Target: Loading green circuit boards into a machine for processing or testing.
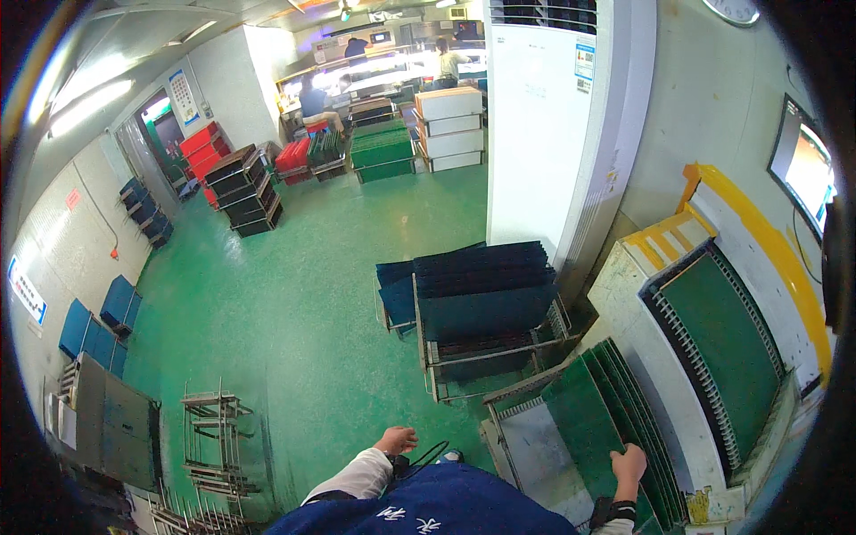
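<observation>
My right hand [629, 464] is closed on the upper edge of a green board [586, 406], a thin flat panel like a circuit board. That board leans with several similar green boards [624, 383] in a rack [497, 446] at the lower right. Near the front of my body, my left hand [397, 440] hangs over the green floor with its fingers loosely curled and nothing visible in them. A dark looped cord [434, 453] shows beside the left wrist.
Right of the rack stands a machine with a slotted feed holding a green panel [724, 343]. Ahead is a wire rack [428, 357] of dark blue boards [486, 299]. A white cabinet [539, 134] rises behind it. Metal frames [214, 437] stand left; stacked crates [250, 192] and people are farther back.
</observation>
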`<state>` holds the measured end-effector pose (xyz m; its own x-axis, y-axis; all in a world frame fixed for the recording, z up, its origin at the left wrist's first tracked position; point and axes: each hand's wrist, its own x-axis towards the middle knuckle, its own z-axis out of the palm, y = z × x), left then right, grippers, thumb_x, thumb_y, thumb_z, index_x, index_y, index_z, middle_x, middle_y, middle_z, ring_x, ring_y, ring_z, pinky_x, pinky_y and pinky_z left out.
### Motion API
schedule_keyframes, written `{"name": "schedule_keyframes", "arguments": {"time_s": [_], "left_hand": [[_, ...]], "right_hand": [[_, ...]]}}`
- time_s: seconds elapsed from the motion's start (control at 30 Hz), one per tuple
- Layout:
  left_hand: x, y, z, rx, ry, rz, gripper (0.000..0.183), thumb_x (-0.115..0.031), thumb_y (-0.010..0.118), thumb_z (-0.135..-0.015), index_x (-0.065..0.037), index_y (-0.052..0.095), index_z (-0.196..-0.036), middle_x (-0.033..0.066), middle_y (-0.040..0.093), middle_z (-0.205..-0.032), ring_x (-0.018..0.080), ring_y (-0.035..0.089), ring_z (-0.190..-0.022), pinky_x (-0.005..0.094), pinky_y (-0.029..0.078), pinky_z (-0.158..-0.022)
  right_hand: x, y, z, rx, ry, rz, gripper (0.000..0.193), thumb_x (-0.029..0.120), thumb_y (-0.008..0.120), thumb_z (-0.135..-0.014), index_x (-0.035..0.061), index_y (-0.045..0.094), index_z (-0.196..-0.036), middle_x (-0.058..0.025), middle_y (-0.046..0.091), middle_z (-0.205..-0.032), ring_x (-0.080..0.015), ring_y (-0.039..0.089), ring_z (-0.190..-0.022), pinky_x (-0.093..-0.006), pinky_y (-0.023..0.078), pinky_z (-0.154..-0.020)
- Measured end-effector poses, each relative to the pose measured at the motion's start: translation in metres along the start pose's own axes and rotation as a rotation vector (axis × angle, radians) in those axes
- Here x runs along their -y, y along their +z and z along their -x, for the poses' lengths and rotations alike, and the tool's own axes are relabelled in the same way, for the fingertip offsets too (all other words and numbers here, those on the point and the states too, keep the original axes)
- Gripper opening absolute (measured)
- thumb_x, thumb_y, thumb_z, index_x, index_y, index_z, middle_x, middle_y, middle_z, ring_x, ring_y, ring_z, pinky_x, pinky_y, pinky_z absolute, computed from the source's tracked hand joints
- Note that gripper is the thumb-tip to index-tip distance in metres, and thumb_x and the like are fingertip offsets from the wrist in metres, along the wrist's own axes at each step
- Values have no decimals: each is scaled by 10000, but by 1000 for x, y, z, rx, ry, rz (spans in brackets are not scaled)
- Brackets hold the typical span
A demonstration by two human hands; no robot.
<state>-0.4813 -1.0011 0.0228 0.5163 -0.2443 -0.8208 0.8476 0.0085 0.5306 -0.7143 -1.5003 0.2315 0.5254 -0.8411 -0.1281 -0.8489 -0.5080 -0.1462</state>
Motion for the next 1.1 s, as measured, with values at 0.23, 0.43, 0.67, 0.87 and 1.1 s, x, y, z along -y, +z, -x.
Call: {"name": "schedule_keyframes", "arguments": {"time_s": [0.23, 0.43, 0.67, 0.87, 1.1], "left_hand": [[-1, 0, -2, -35, -33, -43, 285, -207, 575, -824, -39, 511, -1044, 141, 609, -1001, 235, 615, -710, 332, 481, -528], [-3, 4, 2, -42, -39, -54, 319, -208, 577, -826, -34, 498, -1081, 134, 605, -972, 229, 613, -720, 321, 482, -533], [-1, 2, 0, -44, -33, -43, 325, -215, 571, -841, -32, 494, -1099, 126, 599, -957, 228, 609, -710, 318, 486, -537], [-1, 5, 1, -52, -38, -42, 310, -209, 567, -842, -31, 496, -1086, 122, 596, -944, 221, 601, -694, 317, 485, -529], [-1, 3, 1, -13, -39, 5, 286, -190, 563, -840, -27, 500, -1066, 117, 595, -905, 222, 601, -661, 317, 490, -495]], "right_hand": [[2, -1, 1, 81, 18, 21, 444, 259, 713, -659, 32, 626, -1030, -167, 629, -998, -303, 599, -945, -378, 470, -807], [-7, 10, -2, 32, 15, -40, 431, 242, 712, -631, -1, 633, -978, -204, 625, -958, -334, 595, -928, -396, 463, -809], [-1, 2, 1, 45, 27, -34, 449, 243, 712, -633, 3, 627, -1002, -199, 621, -981, -334, 592, -940, -394, 463, -814], [-5, 6, -1, 23, 8, -36, 426, 237, 714, -627, 3, 633, -973, -197, 627, -951, -335, 595, -920, -399, 463, -805], [-9, 13, -5, 9, 18, -40, 420, 229, 714, -620, 1, 636, -964, -200, 627, -947, -334, 596, -916, -400, 464, -799]]}}
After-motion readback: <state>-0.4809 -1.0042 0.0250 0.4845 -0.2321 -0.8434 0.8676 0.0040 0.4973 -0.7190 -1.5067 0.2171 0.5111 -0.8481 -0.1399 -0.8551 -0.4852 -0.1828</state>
